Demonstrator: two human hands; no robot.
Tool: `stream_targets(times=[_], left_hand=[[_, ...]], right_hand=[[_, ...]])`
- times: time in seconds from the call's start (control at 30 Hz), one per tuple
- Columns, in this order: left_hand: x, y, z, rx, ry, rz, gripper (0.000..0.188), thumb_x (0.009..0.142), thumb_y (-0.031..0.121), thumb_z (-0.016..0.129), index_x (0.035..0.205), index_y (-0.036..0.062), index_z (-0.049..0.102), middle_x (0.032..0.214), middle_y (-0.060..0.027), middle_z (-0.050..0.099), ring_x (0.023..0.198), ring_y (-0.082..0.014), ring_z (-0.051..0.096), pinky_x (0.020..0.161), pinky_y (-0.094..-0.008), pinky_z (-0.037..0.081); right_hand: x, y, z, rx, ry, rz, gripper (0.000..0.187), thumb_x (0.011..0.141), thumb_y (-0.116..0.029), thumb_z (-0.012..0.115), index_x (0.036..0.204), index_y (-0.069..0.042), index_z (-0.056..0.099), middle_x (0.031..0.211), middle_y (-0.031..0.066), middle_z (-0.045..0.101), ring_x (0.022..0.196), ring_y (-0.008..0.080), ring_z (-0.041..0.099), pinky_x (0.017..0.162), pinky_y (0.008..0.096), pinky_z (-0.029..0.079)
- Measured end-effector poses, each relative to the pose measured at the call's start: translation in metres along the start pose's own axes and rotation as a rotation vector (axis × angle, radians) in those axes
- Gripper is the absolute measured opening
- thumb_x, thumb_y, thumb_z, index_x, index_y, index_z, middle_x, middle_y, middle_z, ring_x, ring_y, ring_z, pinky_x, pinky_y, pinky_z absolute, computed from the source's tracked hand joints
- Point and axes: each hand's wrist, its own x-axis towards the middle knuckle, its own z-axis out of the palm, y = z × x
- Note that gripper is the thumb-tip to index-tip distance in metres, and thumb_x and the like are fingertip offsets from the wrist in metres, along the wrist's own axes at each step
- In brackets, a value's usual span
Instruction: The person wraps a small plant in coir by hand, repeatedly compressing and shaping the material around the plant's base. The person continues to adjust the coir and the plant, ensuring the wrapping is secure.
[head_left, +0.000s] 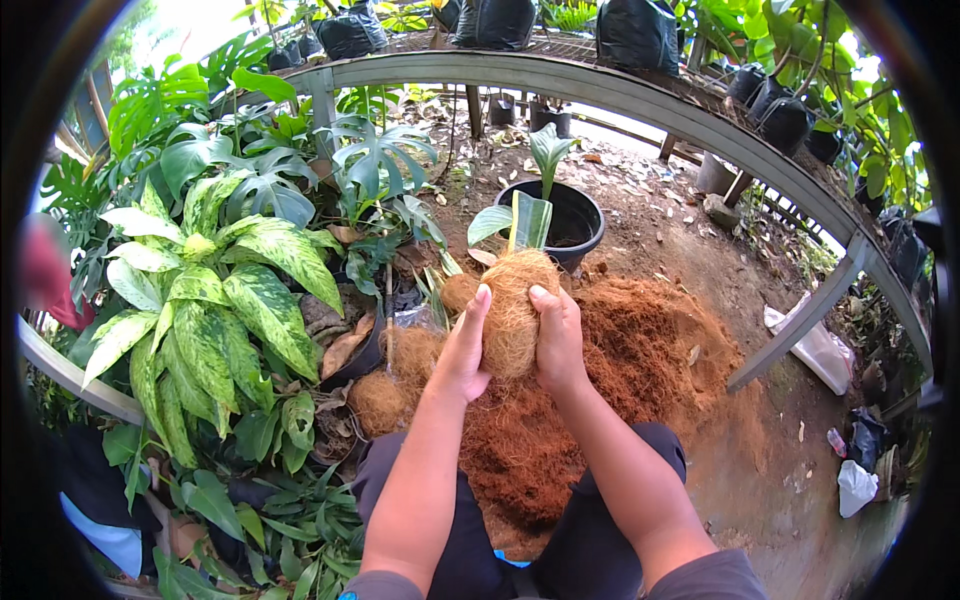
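Note:
Between my two hands is a ball of coconut fibre (516, 315), brown and shaggy, with a plant's green leaves (530, 222) rising from its top. My left hand (468, 345) presses its left side and my right hand (558, 338) its right side, thumbs toward the top. What lies inside the fibre is hidden. Just beyond stands a round black pot (585, 232) with dark material inside and a broad leaf upright over it. Below my hands spreads a heap of reddish-brown coco peat (640, 350). More loose coconut fibre (385, 400) lies to the left of my left hand.
Large variegated plants (200, 290) crowd the left side. A grey metal rack (560, 75) curves across the back and right, holding black plant bags (640, 35). A white sack (822, 355) and a white plastic bag (856, 488) lie on the ground at right.

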Motion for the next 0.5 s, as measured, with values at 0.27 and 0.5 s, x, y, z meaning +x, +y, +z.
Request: stream_targets(times=[0.27,0.5], left_hand=[[-0.009,0.016,-0.015,0.158,-0.055,-0.056,0.085,0.091,0.062,0.069,0.147,0.003,0.046,0.137,-0.0125,0.059,0.122,-0.0225,0.06,0.101,-0.041,0.053],[0.002,-0.003,-0.008,0.075,-0.038,0.135,0.065,0.097,0.05,0.062,0.138,0.0008,0.055,0.128,-0.011,0.064,0.113,-0.0198,0.064,0.1,-0.0357,0.052]], right_hand=[[0.0,0.002,-0.011,-0.303,-0.205,0.032,0.033,0.105,-0.018,0.052,0.127,0.005,0.06,0.117,0.0096,0.064,0.106,0.0162,0.06,0.096,0.0322,0.049],[-0.007,-0.002,-0.014,-0.408,-0.174,-0.062,0.034,0.105,-0.016,0.05,0.133,0.003,0.056,0.132,0.0174,0.053,0.121,0.0262,0.052,0.108,0.0396,0.041]])
